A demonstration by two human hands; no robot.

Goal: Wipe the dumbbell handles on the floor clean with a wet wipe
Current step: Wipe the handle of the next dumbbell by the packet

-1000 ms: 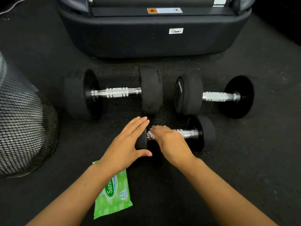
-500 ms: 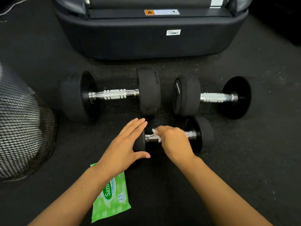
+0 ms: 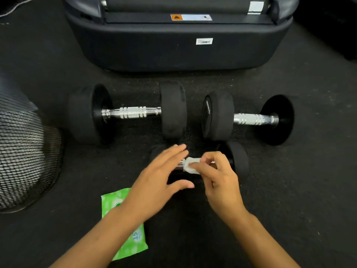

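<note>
Right hand point(image 3: 218, 176) pinches the wipe point(image 3: 190, 165) on the small dumbbell point(image 3: 238, 159) handle, left hand point(image 3: 160, 178) flat, steadying; two bigger dumbbells likely remain.

3 black dumbbells point(image 3: 127, 113) on floor – crumpled white wipe point(image 3: 190, 165) on smallest's handle.

I am kneeling in what is looking like a home gym or workout corner. A dark speckled rubber floor mat point(image 3: 289, 190) is lying under everything. At twelve o'clock the dark grey moulded end of a treadmill-like exercise machine point(image 3: 177, 53), carrying an orange warning sticker and a barcode label, is filling the top of my view. Three black-ended dumbbells with knurled chrome handles are sitting on the mat: one point(image 3: 133, 113) at eleven o'clock, one point(image 3: 251, 118) at one o'clock, a smaller one point(image 3: 238, 157) nearest me. A black mesh guard point(image 3: 25, 151) is bulging in at nine o'clock.
</note>
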